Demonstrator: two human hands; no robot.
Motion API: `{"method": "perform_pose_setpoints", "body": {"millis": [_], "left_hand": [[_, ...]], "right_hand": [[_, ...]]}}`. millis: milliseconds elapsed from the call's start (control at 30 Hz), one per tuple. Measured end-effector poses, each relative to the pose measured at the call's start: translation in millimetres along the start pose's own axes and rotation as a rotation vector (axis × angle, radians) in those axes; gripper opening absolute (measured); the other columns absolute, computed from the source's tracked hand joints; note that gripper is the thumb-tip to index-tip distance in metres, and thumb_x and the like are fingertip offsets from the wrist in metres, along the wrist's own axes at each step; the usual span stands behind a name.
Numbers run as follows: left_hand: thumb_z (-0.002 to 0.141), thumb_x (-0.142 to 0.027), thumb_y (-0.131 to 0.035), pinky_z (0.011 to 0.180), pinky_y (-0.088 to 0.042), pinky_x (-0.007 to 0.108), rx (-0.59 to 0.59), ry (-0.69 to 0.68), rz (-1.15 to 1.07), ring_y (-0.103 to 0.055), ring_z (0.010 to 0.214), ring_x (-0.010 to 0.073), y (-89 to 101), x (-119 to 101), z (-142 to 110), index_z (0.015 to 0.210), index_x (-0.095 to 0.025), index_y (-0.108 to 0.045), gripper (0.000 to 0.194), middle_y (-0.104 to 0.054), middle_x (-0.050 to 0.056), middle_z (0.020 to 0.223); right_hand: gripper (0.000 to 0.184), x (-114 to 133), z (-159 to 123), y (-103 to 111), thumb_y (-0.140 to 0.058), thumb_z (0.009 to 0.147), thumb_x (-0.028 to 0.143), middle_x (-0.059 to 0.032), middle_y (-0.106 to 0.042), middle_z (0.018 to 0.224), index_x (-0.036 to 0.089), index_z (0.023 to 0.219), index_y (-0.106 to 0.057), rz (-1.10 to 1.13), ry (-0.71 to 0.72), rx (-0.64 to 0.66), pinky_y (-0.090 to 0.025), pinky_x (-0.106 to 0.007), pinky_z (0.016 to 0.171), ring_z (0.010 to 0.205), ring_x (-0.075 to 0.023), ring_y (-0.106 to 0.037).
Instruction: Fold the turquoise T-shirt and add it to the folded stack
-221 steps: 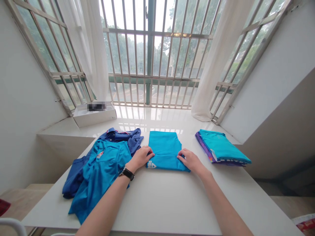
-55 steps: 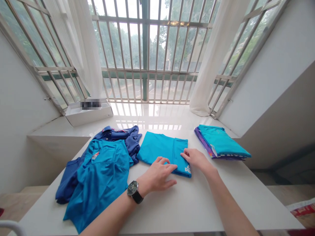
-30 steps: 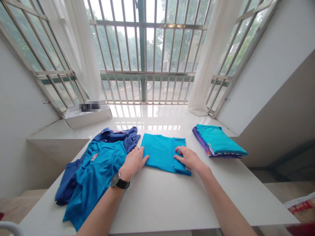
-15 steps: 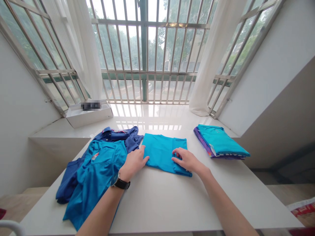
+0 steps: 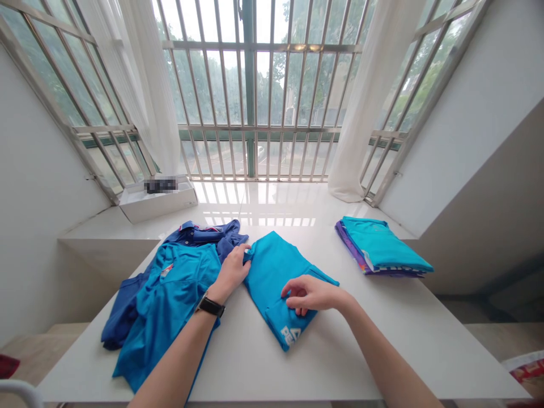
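On a white table (image 5: 255,379), a folded blue shirt (image 5: 274,266) slants nearward from left hand (image 5: 232,271), pinching its edge, to right hand (image 5: 312,293), curled, hold unclear.

The head camera looks forward and down from above the near edge of the white counter (image 5: 255,374), which spans the bottom of the frame. Forearms (image 5: 178,345) enter from below, leading to the left hand (image 5: 232,271) and right hand (image 5: 312,294) below center, fairly near. The barred window (image 5: 250,102) faces the lens, farther off, filling the upper frame; walls (image 5: 38,147) slant in widely at both sides.
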State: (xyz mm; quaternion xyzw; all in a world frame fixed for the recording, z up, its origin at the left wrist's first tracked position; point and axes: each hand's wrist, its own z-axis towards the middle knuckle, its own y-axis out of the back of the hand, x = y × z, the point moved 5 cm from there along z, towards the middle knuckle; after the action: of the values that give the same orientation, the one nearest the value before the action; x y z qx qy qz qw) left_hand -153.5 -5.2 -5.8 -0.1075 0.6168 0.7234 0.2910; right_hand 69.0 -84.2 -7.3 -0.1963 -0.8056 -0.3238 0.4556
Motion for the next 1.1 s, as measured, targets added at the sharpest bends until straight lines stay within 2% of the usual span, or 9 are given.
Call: {"method": "perform_pose_setpoints", "body": {"millis": [167,333,433,500,667,800,900,967,1100], "left_hand": [[0.082,-0.031,-0.060,0.089,-0.050,0.036,-0.022,0.079,-0.105,-0.066,0.101,0.0270,-1.8,10.9,6.9,0.102,-0.020,-0.060,0.023,-0.070,0.008,0.100],[0.080,-0.032,-0.060,0.087,-0.049,0.032,-0.005,0.004,-0.242,-0.064,0.094,0.0216,-4.0,9.2,10.7,0.087,-0.020,-0.058,0.014,-0.068,0.003,0.091],[0.078,-0.031,-0.061,0.088,-0.049,0.032,-0.017,-0.016,-0.368,-0.063,0.096,0.0213,-4.4,8.2,12.3,0.086,-0.019,-0.058,0.015,-0.068,0.004,0.092],[0.077,-0.032,-0.061,0.088,-0.050,0.033,-0.038,-0.004,-0.475,-0.063,0.097,0.0219,-2.6,7.1,12.7,0.086,-0.018,-0.057,0.016,-0.069,0.005,0.094],[0.077,-0.034,-0.063,0.087,-0.053,0.037,-0.007,-0.030,-0.704,-0.066,0.100,0.0243,5.9,-9.5,8.0,0.083,-0.020,-0.053,0.018,-0.071,0.007,0.098],[0.078,-0.031,-0.064,0.094,-0.051,0.040,0.163,-0.118,-0.788,-0.065,0.110,0.0263,10.9,-33.5,-2.9,0.082,-0.020,-0.052,0.017,-0.072,0.010,0.109],[0.079,-0.022,-0.061,0.098,-0.049,0.039,0.294,-0.194,-0.791,-0.063,0.114,0.0254,13.5,-48.7,-13.3,0.085,-0.019,-0.055,0.009,-0.072,0.010,0.112],[0.078,-0.015,-0.058,0.097,-0.049,0.036,0.410,-0.250,-0.793,-0.064,0.112,0.0239,12.4,-57.4,-20.6,0.086,-0.019,-0.057,0.008,-0.072,0.009,0.111],[0.070,-0.003,-0.052,0.093,-0.049,0.033,0.599,-0.323,-0.724,-0.065,0.107,0.0222,5.4,-67.2,-32.2,0.085,-0.018,-0.060,0.023,-0.072,0.007,0.108]], "right_hand": [[0.056,6.8,1.6,-27.6,-0.072,0.075,0.057,-0.0006,-0.070,0.083,0.022,0.118,-0.064,0.162,-0.040,0.269,-0.056,-0.022,0.059,0.065,-0.0129,-0.067],[0.065,14.8,-1.0,-44.2,-0.076,0.072,0.056,-0.0020,-0.070,0.090,0.023,0.125,-0.060,0.260,-0.006,0.485,-0.055,-0.020,0.061,0.070,-0.0121,-0.068],[0.067,15.4,-2.6,-42.3,-0.078,0.070,0.056,-0.0060,-0.070,0.100,0.020,0.124,-0.060,0.298,0.045,0.566,-0.055,-0.022,0.063,0.076,-0.0138,-0.069],[0.063,14.1,0.0,-29.2,-0.076,0.073,0.055,-0.0081,-0.070,0.103,0.018,0.121,-0.061,0.304,0.110,0.470,-0.054,-0.022,0.061,0.077,-0.0145,-0.068],[0.045,6.7,11.1,14.6,-0.062,0.086,0.053,-0.0090,-0.068,0.114,0.020,0.116,-0.063,0.206,0.262,-0.071,-0.055,-0.029,0.073,0.096,-0.0195,-0.066],[0.035,3.6,19.9,16.7,-0.058,0.090,0.045,-0.0098,-0.065,0.123,0.022,0.115,-0.065,-0.148,0.318,-0.362,-0.049,-0.040,0.096,0.113,-0.0242,-0.060],[0.027,7.3,22.7,10.7,-0.058,0.090,0.035,-0.0102,-0.064,0.122,0.021,0.111,-0.067,-0.403,0.404,-0.463,-0.044,-0.040,0.101,0.115,-0.0248,-0.057],[0.019,5.3,22.7,13.6,-0.054,0.091,0.031,-0.0081,-0.068,0.107,0.021,0.099,-0.069,-0.475,0.378,-0.491,-0.047,-0.036,0.092,0.100,-0.0219,-0.061],[0.013,-11.6,13.4,41.1,-0.053,0.085,0.026,-0.0024,-0.061,0.076,0.020,0.076,-0.061,-0.600,0.098,-0.702,-0.045,-0.028,0.068,0.071,-0.0169,-0.057]]}}
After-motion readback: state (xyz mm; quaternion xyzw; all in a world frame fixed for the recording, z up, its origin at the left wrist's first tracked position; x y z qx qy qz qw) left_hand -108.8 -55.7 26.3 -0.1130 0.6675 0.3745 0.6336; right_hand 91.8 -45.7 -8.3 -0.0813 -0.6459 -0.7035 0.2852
